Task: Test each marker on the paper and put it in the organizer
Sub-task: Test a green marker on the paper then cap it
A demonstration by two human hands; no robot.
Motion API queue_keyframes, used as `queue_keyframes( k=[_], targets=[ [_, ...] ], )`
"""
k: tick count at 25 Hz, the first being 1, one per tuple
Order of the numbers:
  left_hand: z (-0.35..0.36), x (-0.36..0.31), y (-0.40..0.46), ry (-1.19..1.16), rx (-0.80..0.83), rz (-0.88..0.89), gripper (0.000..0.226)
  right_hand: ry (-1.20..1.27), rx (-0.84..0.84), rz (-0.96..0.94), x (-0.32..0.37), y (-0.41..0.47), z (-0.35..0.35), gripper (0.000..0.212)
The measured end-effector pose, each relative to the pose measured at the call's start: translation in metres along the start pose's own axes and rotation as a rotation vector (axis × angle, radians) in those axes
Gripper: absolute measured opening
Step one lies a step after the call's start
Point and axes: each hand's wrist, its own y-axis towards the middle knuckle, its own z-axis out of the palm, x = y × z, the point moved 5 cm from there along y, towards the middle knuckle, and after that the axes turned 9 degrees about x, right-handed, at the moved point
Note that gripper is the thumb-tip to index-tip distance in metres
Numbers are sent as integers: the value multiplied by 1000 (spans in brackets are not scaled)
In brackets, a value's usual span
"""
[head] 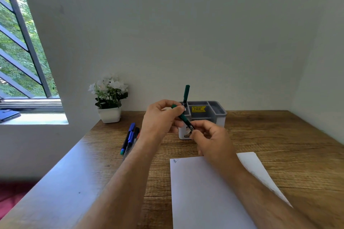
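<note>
Gripping the marker between both hands, your left fingers pinch its cap end, your right hand clamps the barrel slanting down toward the paper.

Two green markers show: one standing upright in the organizer at the far middle of the desk, one held between two hands. A small cluster of markers, too overlapped to count, lies at the left. One paper sheet lies near; one flower pot stands far left.

The scene is lit softly by daylight from the window at left; edges are bowed by wide-angle distortion.
</note>
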Motion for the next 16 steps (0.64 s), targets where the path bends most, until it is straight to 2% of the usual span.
queue_keyframes(
  k=[4,9,16],
  targets=[
    [4,0,-2,-24,68,0,7,-215,-48,-166,11,-3,-3,29],
    [6,2,-2,-103,111,-14,25,-318,-91,-169,13,-2,-7,32],
    [9,3,-1,-202,164,-35,15,-496,-207,-215,27,-4,-18,38]
  ],
)
